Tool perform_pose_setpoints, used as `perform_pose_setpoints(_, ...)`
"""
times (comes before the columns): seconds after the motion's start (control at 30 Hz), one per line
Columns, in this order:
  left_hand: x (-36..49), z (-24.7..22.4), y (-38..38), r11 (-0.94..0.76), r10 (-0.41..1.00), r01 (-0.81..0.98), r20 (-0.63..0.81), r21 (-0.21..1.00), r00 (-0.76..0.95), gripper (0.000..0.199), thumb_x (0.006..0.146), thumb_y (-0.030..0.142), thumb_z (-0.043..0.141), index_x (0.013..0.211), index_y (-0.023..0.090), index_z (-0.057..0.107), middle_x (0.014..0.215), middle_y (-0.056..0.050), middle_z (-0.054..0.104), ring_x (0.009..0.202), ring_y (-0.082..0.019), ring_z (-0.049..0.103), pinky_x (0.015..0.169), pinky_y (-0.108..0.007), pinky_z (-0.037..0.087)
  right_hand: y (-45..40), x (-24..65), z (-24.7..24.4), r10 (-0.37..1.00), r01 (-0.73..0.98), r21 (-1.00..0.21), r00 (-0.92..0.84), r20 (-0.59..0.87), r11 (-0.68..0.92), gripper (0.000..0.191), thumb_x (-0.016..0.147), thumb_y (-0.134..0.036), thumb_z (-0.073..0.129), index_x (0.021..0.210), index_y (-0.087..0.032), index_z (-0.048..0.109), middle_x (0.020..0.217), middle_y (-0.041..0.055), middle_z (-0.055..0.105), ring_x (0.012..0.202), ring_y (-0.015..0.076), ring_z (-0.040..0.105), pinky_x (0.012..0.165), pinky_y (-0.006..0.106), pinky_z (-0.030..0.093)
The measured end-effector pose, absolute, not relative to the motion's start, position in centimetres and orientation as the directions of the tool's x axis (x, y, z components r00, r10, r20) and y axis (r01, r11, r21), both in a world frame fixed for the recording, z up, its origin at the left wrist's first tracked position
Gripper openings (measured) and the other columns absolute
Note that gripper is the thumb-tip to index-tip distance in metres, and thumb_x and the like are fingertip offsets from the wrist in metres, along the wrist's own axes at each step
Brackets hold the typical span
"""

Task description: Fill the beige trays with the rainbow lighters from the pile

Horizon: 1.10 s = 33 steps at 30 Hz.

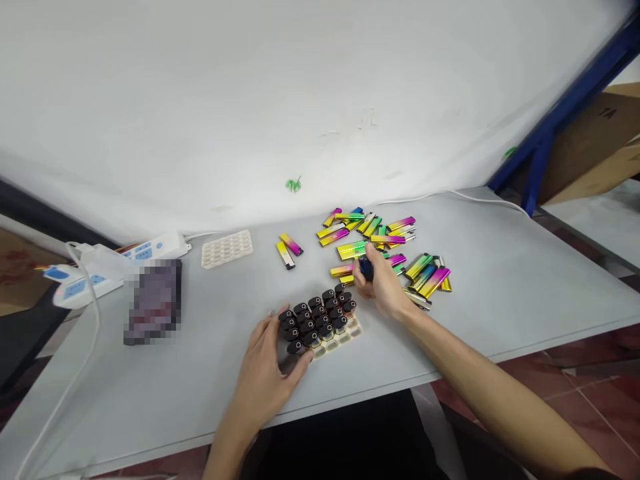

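Observation:
My left hand [265, 377] grips the left end of a cream slotted tray [345, 340], thumb at the near edge and fingers behind. Several black-topped sticks [307, 325] stand upright in the tray, each top marked with a small ring. Slots along its near edge and right end hold nothing. Just beyond the tray's right end, my right hand [383, 283] is closed around a dark-ended stick [367, 268], thumb on top; the fingers hide most of it. Around that hand lies a loose pile of shiny gradient-coloured sticks [434, 283] in yellow, green, pink and blue.
Two loose yellow sticks [285, 255] lie apart, left of the pile. Farther left are a second cream slotted tray [227, 249], a blurred-out dark object [153, 300] and white power strips [145, 251] with cables. A white wall [310, 100] rises behind the grey table [500, 287].

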<state>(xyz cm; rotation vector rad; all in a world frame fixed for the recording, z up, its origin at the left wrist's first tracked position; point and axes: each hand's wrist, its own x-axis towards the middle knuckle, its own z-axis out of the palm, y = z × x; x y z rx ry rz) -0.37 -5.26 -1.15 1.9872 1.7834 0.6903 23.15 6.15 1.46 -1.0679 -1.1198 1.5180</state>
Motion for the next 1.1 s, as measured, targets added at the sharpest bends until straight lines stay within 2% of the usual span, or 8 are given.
perform_pose_setpoints(0.27,-0.5,-1.3,-4.8,-0.129,0.991,0.823,0.110,0.553,0.082,0.069,0.087,0.049,0.064,0.146,0.028,0.035,0.136,-0.010,0.056,0.133,-0.034,0.047,0.109,-0.056,0.043,6.3,23.2,0.9,0.969,-0.184,-0.970,-0.215,-0.118,-0.159,0.060,0.093,-0.070,0.034,0.054,-0.024,0.039,0.046,-0.0066,0.021,0.043,0.0101,0.015,0.042,0.027,0.014)
perform_pose_setpoints(0.37,-0.4,-1.4,-4.8,-0.118,0.992,0.822,0.108,0.557,0.070,0.069,0.087,0.050,0.063,0.146,0.026,0.036,0.135,-0.010,0.056,0.134,-0.035,0.047,0.108,-0.057,0.044,6.3,23.1,1.3,0.976,-0.147,-0.984,-0.207,-0.070,-0.101,0.062,0.092,-0.074,0.032,0.061,-0.023,0.046,0.050,-0.0063,0.027,0.043,0.0103,0.022,0.043,0.026,0.020)
perform_pose_setpoints(0.43,-0.3,-1.4,-4.9,-0.117,0.992,0.819,0.108,0.562,0.068,0.068,0.088,0.050,0.062,0.146,0.026,0.036,0.134,-0.011,0.057,0.134,-0.035,0.047,0.108,-0.056,0.044,6.0,23.3,1.7,0.981,-0.071,-0.997,-0.192,0.026,0.012,0.060,0.093,-0.074,0.033,0.072,-0.021,0.053,0.057,-0.0044,0.039,0.048,0.0115,0.035,0.048,0.026,0.031)
perform_pose_setpoints(0.5,-0.3,-1.3,-5.0,-0.118,0.992,0.815,0.111,0.567,0.067,0.067,0.089,0.049,0.062,0.146,0.026,0.037,0.135,-0.011,0.057,0.134,-0.034,0.048,0.108,-0.055,0.044,5.5,23.9,2.3,0.973,0.060,-0.989,-0.199,0.120,0.135,0.055,0.095,-0.069,0.036,0.083,-0.021,0.057,0.068,-0.0013,0.051,0.062,0.0140,0.049,0.061,0.028,0.042)
perform_pose_setpoints(0.63,-0.3,-1.4,-5.1,-0.120,0.991,0.811,0.116,0.572,0.065,0.066,0.088,0.047,0.063,0.145,0.025,0.038,0.136,-0.011,0.057,0.134,-0.034,0.049,0.108,-0.054,0.045,4.2,25.8,3.3,0.948,0.373,-0.873,-0.183,0.262,0.313,0.034,0.093,-0.055,0.057,0.095,-0.022,0.063,0.094,0.0041,0.065,0.089,0.0196,0.060,0.081,0.033,0.047)
perform_pose_setpoints(0.77,-0.3,-1.5,-4.9,-0.134,0.989,0.807,0.132,0.576,0.070,0.067,0.089,0.047,0.063,0.146,0.025,0.037,0.134,-0.010,0.057,0.133,-0.034,0.049,0.108,-0.054,0.044,2.7,28.0,4.2,0.935,0.508,-0.785,-0.176,0.309,0.355,0.026,0.089,-0.049,0.066,0.092,-0.023,0.067,0.088,0.0039,0.069,0.082,0.0204,0.063,0.075,0.034,0.050)
perform_pose_setpoints(0.9,-0.3,-1.4,-4.8,-0.145,0.987,0.792,0.145,0.592,0.073,0.070,0.088,0.048,0.064,0.147,0.026,0.034,0.132,-0.010,0.058,0.129,-0.032,0.052,0.106,-0.053,0.045,1.0,29.0,5.1,0.953,0.497,-0.813,-0.179,0.246,0.303,0.030,0.088,-0.048,0.068,0.105,-0.023,0.068,0.087,0.0039,0.074,0.079,0.0206,0.069,0.069,0.033,0.054)
perform_pose_setpoints(1.1,-0.4,-1.5,-4.9,-0.156,0.984,0.794,0.166,0.588,0.070,0.068,0.088,0.049,0.065,0.145,0.026,0.037,0.131,-0.010,0.059,0.128,-0.032,0.054,0.106,-0.052,0.046,-0.5,27.7,4.5,0.915,0.540,-0.747,-0.326,0.238,0.387,0.024,0.091,-0.042,0.067,0.106,-0.024,0.069,0.086,0.0021,0.076,0.074,0.0185,0.071,0.068,0.032,0.057)
